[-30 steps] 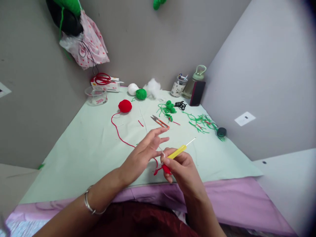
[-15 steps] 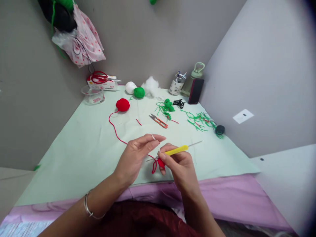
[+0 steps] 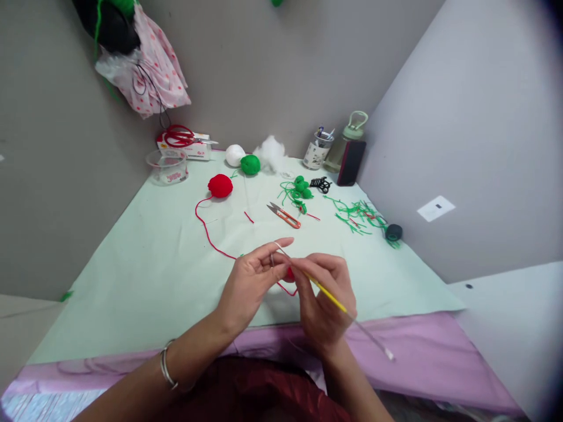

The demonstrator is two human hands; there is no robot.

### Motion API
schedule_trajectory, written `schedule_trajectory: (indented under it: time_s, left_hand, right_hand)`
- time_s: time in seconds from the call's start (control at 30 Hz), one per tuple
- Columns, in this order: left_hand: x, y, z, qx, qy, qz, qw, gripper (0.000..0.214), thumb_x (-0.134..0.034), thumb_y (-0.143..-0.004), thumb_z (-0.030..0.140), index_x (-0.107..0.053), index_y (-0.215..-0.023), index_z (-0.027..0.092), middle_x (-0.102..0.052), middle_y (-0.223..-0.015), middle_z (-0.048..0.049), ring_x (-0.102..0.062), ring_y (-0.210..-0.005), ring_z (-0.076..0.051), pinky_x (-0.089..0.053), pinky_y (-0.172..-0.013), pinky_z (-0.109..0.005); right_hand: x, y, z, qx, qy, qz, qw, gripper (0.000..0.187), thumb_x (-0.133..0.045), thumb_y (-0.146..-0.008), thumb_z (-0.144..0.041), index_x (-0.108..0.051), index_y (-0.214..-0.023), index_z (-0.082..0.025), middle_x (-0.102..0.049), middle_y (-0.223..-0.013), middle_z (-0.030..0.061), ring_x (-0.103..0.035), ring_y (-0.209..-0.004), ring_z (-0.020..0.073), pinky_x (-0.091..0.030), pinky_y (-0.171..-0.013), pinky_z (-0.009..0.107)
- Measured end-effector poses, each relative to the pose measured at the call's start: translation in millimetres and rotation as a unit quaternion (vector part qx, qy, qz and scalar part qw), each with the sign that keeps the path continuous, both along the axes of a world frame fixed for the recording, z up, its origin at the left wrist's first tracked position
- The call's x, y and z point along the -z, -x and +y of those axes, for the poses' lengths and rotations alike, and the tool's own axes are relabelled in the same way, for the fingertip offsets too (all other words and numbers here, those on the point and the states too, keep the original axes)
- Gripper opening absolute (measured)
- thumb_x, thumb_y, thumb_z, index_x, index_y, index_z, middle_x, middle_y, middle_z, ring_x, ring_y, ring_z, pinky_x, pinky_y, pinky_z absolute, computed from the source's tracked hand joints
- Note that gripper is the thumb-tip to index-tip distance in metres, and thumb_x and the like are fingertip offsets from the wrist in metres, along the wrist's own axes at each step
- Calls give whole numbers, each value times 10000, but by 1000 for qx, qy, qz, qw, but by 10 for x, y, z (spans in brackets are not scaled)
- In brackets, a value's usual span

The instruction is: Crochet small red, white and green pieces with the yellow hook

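Note:
My right hand is closed around a crochet hook with a yellow grip, its thin shaft slanting back toward the lower right. Between the fingertips of both hands sits a small red crochet piece, mostly hidden. My left hand pinches that piece, with the index finger stretched out above it. Red yarn runs from a red yarn ball on the table to my left hand, and a short loop hangs below the fingers.
Orange thread snips lie beyond my hands. Green crocheted pieces and green yarn scraps are to the right. Along the back stand a plastic tub, a green yarn ball, white stuffing, a pen cup and a phone.
The red piece has passed from my right hand to my left fingertips. The hook has turned, its tip now at the piece and its far end toward the lower right.

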State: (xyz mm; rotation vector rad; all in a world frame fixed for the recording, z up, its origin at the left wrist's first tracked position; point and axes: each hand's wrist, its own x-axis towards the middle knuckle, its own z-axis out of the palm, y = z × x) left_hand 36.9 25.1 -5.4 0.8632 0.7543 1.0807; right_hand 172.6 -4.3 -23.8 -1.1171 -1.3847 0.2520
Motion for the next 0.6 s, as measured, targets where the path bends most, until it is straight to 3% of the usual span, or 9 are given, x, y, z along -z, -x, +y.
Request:
schedule_trajectory:
  time_s: [0.13, 0.23, 0.37, 0.5, 0.6]
  left_hand:
    - [-43, 56, -67, 32, 7, -38, 999, 426, -817, -899, 311, -763, -1320, 266, -770, -942, -11, -714, -916, -170, -553, -932, -310]
    - [-73, 81, -75, 67, 10, -70, 995, 396, -844, -882, 308, -794, -1274, 287, -776, -961, -13, -716, -952, -169, -545, -949, -298]
    - [-67, 56, -45, 72, 43, -94, 992, 437, -918, -796, 258, -818, -1222, 258, -756, -867, -2, -699, -850, -145, -549, -881, -286]
    - [-56, 37, -22, 58, 47, -97, 993, 438, -916, -804, 253, -813, -1230, 241, -750, -823, 4, -681, -777, -110, -527, -816, -246]
    - [-74, 59, -10, 47, 53, -85, 994, 451, -916, -802, 256, -807, -1239, 228, -743, -819, 6, -683, -768, -107, -522, -817, -244]
  right_hand:
    - [141, -34, -63, 77, -78, -92, 990, 423, -753, -908, -147, -804, -1196, -452, -678, -886, 51, -647, -771, 212, -556, -691, 380]
    - [102, -15, -72, 74, -132, -121, 981, 541, -761, -896, -107, -756, -1277, -491, -681, -868, 39, -650, -759, 207, -551, -675, 364]
    - [-10, 97, -30, 52, -149, -19, 987, 482, -733, -908, -55, -805, -1165, -456, -618, -809, 6, -622, -704, 165, -533, -582, 311]
    - [-8, 123, 14, -39, -70, 114, 990, 328, -720, -936, -106, -826, -1082, -380, -601, -849, -5, -635, -715, 141, -556, -568, 283]
    - [29, 51, 54, -105, -2, 182, 978, 198, -722, -958, -202, -832, -1042, -343, -649, -889, 5, -663, -765, 139, -564, -624, 275]
